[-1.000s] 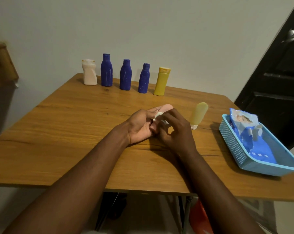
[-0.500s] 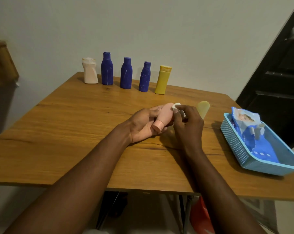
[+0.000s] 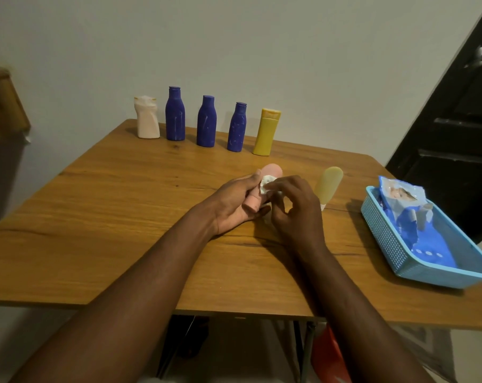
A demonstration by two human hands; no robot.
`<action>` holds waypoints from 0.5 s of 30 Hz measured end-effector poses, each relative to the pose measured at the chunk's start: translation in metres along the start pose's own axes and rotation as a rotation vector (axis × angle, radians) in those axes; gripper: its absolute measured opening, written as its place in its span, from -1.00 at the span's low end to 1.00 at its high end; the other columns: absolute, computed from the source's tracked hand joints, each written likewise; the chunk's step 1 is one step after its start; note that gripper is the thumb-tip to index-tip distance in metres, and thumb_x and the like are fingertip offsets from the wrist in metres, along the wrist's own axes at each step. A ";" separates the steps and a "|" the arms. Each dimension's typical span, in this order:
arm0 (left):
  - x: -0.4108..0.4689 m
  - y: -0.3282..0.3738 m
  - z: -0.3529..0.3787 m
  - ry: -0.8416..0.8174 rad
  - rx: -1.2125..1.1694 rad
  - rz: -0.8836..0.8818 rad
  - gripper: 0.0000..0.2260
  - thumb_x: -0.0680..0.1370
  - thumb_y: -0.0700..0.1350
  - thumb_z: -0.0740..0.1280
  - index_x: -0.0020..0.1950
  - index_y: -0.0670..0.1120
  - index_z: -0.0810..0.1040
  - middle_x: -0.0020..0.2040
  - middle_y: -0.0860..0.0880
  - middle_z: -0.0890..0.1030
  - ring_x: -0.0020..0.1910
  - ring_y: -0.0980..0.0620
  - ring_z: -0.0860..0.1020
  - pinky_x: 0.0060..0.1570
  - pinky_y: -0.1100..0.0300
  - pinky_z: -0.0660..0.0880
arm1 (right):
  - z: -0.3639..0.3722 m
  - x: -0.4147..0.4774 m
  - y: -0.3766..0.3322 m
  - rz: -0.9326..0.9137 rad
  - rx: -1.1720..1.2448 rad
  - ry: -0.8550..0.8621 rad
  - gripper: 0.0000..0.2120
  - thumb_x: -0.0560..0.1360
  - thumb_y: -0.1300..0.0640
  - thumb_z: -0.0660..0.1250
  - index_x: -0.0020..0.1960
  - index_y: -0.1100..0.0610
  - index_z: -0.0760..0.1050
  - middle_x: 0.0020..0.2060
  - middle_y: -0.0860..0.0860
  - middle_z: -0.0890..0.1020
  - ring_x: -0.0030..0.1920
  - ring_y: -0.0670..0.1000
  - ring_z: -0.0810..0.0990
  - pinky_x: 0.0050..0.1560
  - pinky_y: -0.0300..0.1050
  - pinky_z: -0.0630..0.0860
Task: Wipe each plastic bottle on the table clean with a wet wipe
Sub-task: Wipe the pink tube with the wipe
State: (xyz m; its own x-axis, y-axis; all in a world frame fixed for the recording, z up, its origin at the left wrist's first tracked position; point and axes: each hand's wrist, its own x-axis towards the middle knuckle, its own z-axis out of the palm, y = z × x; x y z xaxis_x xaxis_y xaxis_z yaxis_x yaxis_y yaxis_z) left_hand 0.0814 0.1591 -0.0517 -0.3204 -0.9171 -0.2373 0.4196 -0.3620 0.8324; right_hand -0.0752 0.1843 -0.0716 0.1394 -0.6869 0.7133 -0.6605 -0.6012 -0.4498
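Note:
My left hand (image 3: 234, 201) grips a small pink tube bottle (image 3: 271, 170) over the middle of the wooden table (image 3: 109, 217), cap end toward me. My right hand (image 3: 295, 205) pinches a crumpled white wet wipe (image 3: 267, 186) against the bottle's side. A pale yellow tube bottle (image 3: 329, 183) stands cap-down just right of my hands. Along the far edge stand a white bottle (image 3: 147, 118), three blue bottles (image 3: 175, 114) (image 3: 206, 122) (image 3: 237, 128) and a yellow bottle (image 3: 266, 132).
A light blue plastic basket (image 3: 386, 236) sits at the table's right edge, holding a blue wet wipe packet (image 3: 405, 205). A dark door (image 3: 455, 134) is behind it on the right. A wooden piece of furniture (image 3: 2, 106) stands at the left.
My right hand slid the wipe along the pink bottle, first out toward its far end, then back toward the middle. My left hand kept its hold on the bottle.

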 end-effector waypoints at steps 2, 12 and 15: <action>-0.001 0.000 0.001 -0.011 0.013 0.014 -0.70 0.72 -0.03 0.23 0.43 -0.09 0.49 0.32 -0.20 0.61 0.08 -0.05 0.61 0.08 0.00 0.58 | -0.002 0.002 0.003 0.062 0.009 0.064 -0.74 0.46 0.37 0.40 0.10 0.15 0.65 0.04 0.02 0.62 0.07 -0.01 0.58 0.03 -0.06 0.60; 0.002 -0.002 0.002 0.046 0.035 0.021 -0.68 0.73 0.02 0.21 0.40 -0.14 0.45 0.15 -0.21 0.63 -0.12 0.00 0.64 -0.18 0.11 0.57 | -0.004 0.005 0.001 0.260 0.199 0.187 -0.88 0.61 0.14 0.39 0.13 0.11 0.64 -0.02 -0.05 0.68 -0.02 -0.12 0.62 -0.09 -0.36 0.51; 0.004 -0.001 0.002 0.081 -0.003 0.039 -0.70 0.74 0.02 0.18 0.39 -0.12 0.46 0.20 -0.20 0.64 -0.03 -0.05 0.63 -0.09 0.08 0.55 | 0.000 0.000 -0.004 0.163 0.183 0.065 -0.91 0.55 0.20 0.46 0.05 0.13 0.66 -0.09 -0.06 0.68 -0.07 -0.09 0.62 -0.09 -0.27 0.53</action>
State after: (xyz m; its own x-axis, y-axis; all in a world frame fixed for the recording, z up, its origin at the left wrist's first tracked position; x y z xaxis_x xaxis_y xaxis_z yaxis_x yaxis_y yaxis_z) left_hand 0.0783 0.1563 -0.0530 -0.2334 -0.9411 -0.2444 0.4327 -0.3257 0.8406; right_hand -0.0719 0.1866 -0.0696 -0.0090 -0.7566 0.6538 -0.5251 -0.5528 -0.6470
